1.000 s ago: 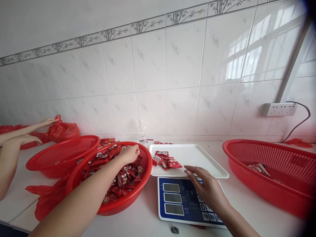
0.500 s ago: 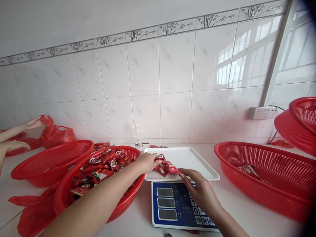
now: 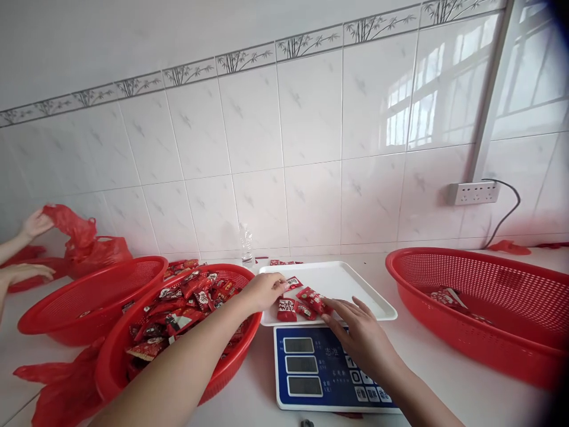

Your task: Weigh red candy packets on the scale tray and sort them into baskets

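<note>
My left hand (image 3: 265, 292) reaches over the near left corner of the white tray (image 3: 355, 284) of a scale, its fingers pinched on the end of a small red snack packet (image 3: 292, 283). Just below lie more red packets, one with white lettering (image 3: 287, 309) and a smaller one (image 3: 306, 311). My right hand (image 3: 358, 326) hovers over the tray's near edge with fingers stretched out and apart. Its fingertips touch the right end of another red packet (image 3: 312, 299). In front of the tray, the scale's blue panel (image 3: 326, 356) is partly covered by my right hand and wrist.
A red basket (image 3: 249, 341) heaped with packets stands left, beside another red basket (image 3: 48, 332). At right is a red basket (image 3: 466, 356) with a few packets. Far left, another person's hand (image 3: 38, 224) holds a red plastic bag (image 3: 73, 222). A clear bottle (image 3: 246, 243) stands behind.
The packets on the tray now lie more spread out, and a white-lettered one has come into sight. The raised basket at right has left the view. The other person's hand has shifted left.
</note>
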The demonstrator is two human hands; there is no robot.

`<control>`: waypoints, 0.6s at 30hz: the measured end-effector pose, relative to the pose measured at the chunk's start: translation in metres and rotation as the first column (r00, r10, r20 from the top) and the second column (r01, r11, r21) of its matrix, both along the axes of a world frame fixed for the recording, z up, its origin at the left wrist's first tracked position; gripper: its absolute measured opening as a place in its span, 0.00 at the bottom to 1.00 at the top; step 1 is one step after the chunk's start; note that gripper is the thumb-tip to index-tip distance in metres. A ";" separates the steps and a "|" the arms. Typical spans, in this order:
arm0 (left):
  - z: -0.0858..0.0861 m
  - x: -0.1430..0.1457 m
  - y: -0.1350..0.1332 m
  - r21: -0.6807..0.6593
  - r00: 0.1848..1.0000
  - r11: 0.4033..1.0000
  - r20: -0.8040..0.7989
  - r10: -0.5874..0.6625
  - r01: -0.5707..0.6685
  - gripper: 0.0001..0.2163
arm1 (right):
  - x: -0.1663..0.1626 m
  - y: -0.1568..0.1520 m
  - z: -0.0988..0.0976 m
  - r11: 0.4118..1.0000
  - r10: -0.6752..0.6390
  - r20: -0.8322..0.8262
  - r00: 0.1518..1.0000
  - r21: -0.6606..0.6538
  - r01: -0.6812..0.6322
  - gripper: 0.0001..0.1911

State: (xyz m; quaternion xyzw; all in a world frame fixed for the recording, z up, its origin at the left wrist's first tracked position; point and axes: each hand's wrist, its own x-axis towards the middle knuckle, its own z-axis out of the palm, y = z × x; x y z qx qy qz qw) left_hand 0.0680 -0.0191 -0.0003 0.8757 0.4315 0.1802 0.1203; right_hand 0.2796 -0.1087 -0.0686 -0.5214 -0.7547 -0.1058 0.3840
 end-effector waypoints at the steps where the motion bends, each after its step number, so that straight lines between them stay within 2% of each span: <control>1: 0.005 -0.004 0.001 -0.009 1.000 1.000 0.003 0.024 -0.024 0.13 | 0.000 0.000 0.000 1.000 0.013 0.014 1.000 -0.016 -0.013 0.16; 5: 0.022 -0.033 0.009 0.005 0.973 0.985 -0.154 0.170 -0.171 0.12 | 0.000 0.000 -0.003 0.999 0.044 0.006 0.999 -0.016 -0.044 0.17; 7: 0.021 -0.049 0.011 -0.065 0.951 0.978 -0.257 0.174 -0.197 0.09 | 0.001 0.001 -0.004 0.999 0.042 -0.029 0.999 -0.005 -0.042 0.18; 10: 0.007 -0.063 0.014 -0.220 0.916 0.952 -0.383 0.118 -0.214 0.04 | 0.001 0.002 -0.005 0.999 0.031 -0.067 0.997 -0.004 -0.032 0.19; 12: -0.007 -0.063 0.016 -0.272 0.891 0.932 -0.443 0.101 -0.240 0.08 | 0.001 0.001 -0.004 1.000 0.029 -0.079 0.996 -0.005 -0.030 0.21; 15: -0.023 -0.057 0.023 -0.275 0.853 0.919 -0.511 0.108 -0.282 0.09 | -0.002 -0.001 -0.001 1.000 0.025 -0.093 0.995 0.000 -0.026 0.22; 18: -0.030 -0.052 0.029 -0.247 0.823 0.922 -0.556 0.118 -0.299 0.08 | -0.004 -0.003 0.002 1.000 0.022 -0.089 0.996 -0.003 -0.023 0.21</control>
